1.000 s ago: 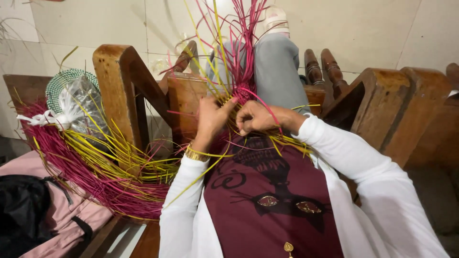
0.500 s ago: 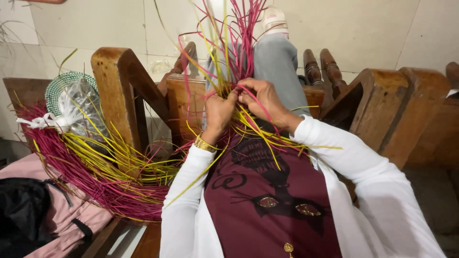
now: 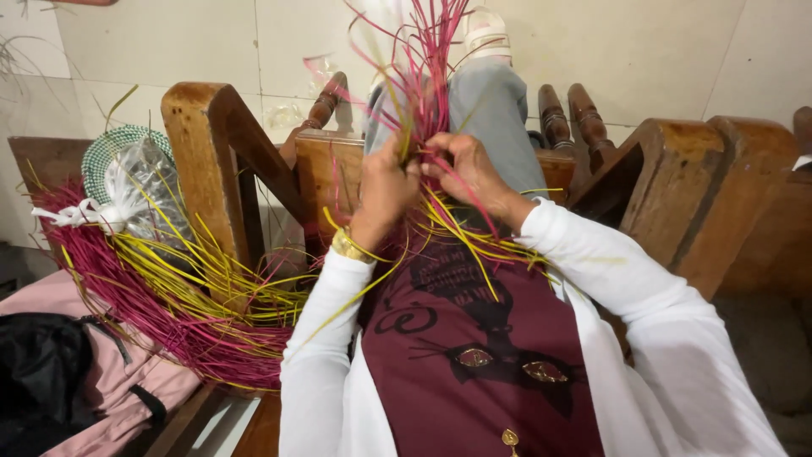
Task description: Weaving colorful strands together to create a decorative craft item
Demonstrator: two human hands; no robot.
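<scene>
- Strands (image 3: pixel 461 222) of dyed magenta and yellow fibre are draped over the maroon-clad lap, at 6 o'clock from the hands; these ends lie loose and are judged not yet woven.
- At the centre, a small woven start (image 3: pixel 420 161) is held between both hands; only a short knot of crossings is seen, so the work is judged early, with most of it left.
- The left hand (image 3: pixel 382 190) is closed around the bundle; the right hand (image 3: pixel 469 169) is pinched on a magenta strand.
- At 12 o'clock, long unworked ends (image 3: pixel 423 59) fan upward past the grey-trousered knee (image 3: pixel 495 110).
- At 9 o'clock, a large spare bundle (image 3: pixel 161 296) is laid on the wooden bench (image 3: pixel 203 152), untouched.
</scene>
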